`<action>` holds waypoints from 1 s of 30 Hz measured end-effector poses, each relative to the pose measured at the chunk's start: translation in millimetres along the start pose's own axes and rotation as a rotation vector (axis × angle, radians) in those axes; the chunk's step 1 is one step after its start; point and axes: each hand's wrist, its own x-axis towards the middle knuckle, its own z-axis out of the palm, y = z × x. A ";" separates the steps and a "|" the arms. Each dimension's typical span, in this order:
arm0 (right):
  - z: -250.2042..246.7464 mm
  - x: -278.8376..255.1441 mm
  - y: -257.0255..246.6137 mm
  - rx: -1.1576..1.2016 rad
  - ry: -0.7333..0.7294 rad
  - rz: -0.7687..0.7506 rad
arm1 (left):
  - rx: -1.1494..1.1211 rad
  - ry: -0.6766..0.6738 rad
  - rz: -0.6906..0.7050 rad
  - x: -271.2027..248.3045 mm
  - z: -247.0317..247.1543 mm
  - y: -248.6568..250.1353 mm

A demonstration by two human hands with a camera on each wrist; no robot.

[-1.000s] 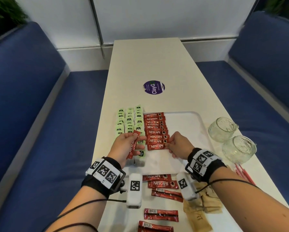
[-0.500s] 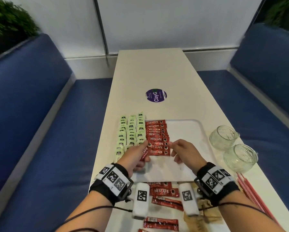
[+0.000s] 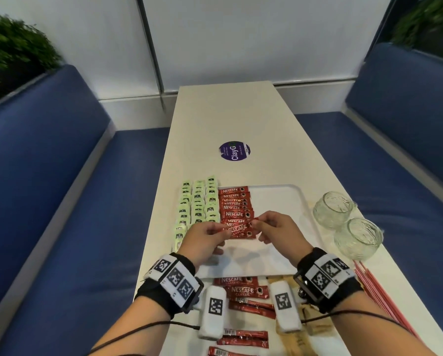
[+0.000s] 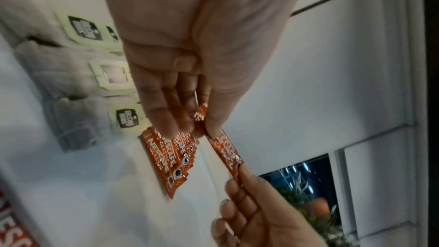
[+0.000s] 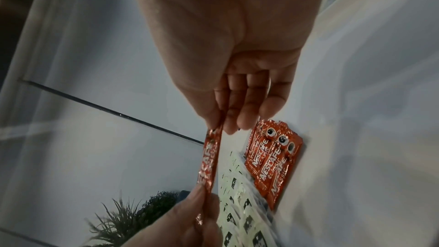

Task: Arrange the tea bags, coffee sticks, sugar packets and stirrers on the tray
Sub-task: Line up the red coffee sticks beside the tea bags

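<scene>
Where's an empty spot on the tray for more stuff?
The tray is bare between the coffee stick column and its right rim, and along its near edge. Its left side is crowded with tea bags.

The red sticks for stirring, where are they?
In the head view the stirrers lie on the table at the near right edge, just past the right hand's wrist and nearer than the two glass jars.

A red Nescafé coffee stick (image 3: 237, 225) hangs level at frame centre, pinched at each end above the white tray (image 3: 279, 199). Overlapping red sticks (image 3: 234, 201) run down the tray's left side beside three columns of pale green tea bags (image 3: 198, 201). More sticks (image 3: 246, 291), tan sugar packets (image 3: 315, 327) and pink stirrers (image 3: 377, 291) lie along the lower frame.
</scene>
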 end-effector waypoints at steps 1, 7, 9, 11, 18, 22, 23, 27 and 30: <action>0.1 -1.3 0.3 -0.002 -0.024 0.008 | -0.052 0.003 -0.008 -0.4 -0.6 -0.1; 2.4 -6.5 -1.7 0.005 -0.065 -0.037 | -0.070 -0.024 -0.009 -3.4 4.1 2.4; -1.2 -6.7 -2.4 -0.020 -0.063 -0.053 | -0.071 -0.029 -0.009 -4.1 4.1 3.5; -6.5 -6.4 -2.7 -0.058 -0.060 -0.044 | -0.050 -0.043 -0.018 -4.1 3.7 3.8; -24.4 -5.8 0.8 -0.017 -0.121 0.025 | 0.090 -0.047 0.062 1.0 -1.4 6.3; -20.0 -0.8 6.1 -0.070 -0.114 0.054 | 0.136 -0.006 0.103 4.3 -1.1 5.1; -20.0 0.4 8.3 -0.097 -0.114 0.073 | 0.159 0.022 0.109 5.8 -2.0 4.1; -28.5 5.9 20.4 -0.318 -0.147 0.208 | 0.136 0.167 0.144 10.1 -16.2 4.8; -25.7 11.0 28.1 -0.414 -0.129 0.276 | 0.102 0.172 0.156 12.9 -23.6 5.3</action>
